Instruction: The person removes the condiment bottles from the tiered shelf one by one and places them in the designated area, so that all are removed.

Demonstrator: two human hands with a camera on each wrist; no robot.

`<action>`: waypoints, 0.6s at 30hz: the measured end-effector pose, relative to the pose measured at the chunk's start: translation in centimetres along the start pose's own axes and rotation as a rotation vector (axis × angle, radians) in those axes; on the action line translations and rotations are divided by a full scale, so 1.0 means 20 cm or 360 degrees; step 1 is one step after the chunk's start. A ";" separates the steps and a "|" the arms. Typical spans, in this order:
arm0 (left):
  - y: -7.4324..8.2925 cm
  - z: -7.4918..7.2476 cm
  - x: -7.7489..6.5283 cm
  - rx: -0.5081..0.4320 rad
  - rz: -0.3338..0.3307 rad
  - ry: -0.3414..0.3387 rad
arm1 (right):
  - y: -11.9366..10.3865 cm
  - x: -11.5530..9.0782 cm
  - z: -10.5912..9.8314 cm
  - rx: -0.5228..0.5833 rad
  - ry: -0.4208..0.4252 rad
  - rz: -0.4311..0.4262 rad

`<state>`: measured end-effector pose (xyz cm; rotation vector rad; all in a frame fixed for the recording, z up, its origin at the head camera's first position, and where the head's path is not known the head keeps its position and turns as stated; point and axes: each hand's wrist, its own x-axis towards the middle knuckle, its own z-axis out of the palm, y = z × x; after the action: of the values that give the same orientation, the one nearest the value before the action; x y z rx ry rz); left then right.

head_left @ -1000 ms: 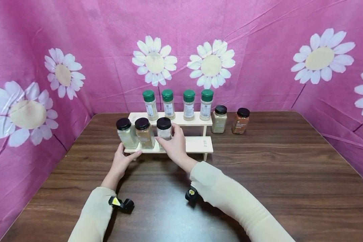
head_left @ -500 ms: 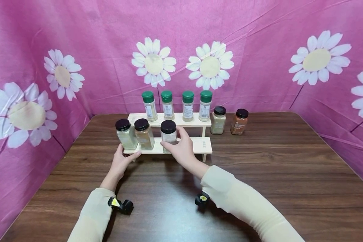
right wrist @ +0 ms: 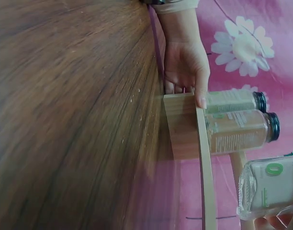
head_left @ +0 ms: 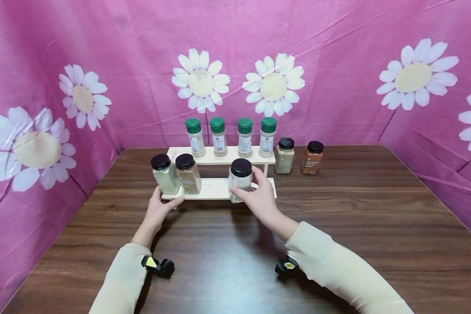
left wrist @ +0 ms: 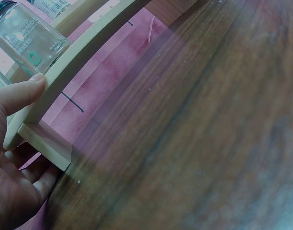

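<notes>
My right hand [head_left: 262, 198] holds a clear spice jar [head_left: 239, 179] with a black lid and pale powder inside, thumb on its near side. In the right wrist view, a gap shows between the jar [right wrist: 268, 187] and the shelf edge [right wrist: 205, 182]. My left hand [head_left: 157, 213] grips the left end of the two-tier wooden rack [head_left: 216, 187], thumb [left wrist: 34, 85] on the lower shelf's front edge and fingers below. Beside it on that shelf stand a pale green spice jar [head_left: 166, 179] and a brown spice jar [head_left: 189, 179], both black-lidded.
Several green-capped shaker bottles [head_left: 244, 138] line the rack's upper shelf. Right of the rack, a greenish jar [head_left: 284, 159] and a red-orange jar [head_left: 312, 160] stand on the wooden table [head_left: 357, 209]. A pink flowered cloth [head_left: 337, 87] hangs behind.
My right hand has carried the pale-powder jar from beside the brown jar rightward along the lower shelf and a little nearer to me. The left hand keeps its place on the rack.
</notes>
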<state>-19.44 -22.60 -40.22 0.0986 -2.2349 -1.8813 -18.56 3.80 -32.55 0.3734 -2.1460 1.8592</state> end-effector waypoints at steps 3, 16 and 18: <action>0.00 0.01 0.00 -0.0022 0.0005 -0.0011 | 0.02 -0.01 -0.06 -0.0026 0.0006 0.0011; 0.00 0.00 0.00 -0.0026 -0.0007 0.0005 | 0.07 -0.06 -0.32 -0.0114 0.0018 -0.0004; 0.00 0.00 0.00 -0.0026 -0.0009 0.0008 | 0.08 -0.06 -0.35 -0.0120 0.0012 -0.0011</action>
<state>-19.51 -22.59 -40.27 0.1068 -2.2176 -1.8997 -17.67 11.05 -33.49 0.3567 -2.1994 1.7674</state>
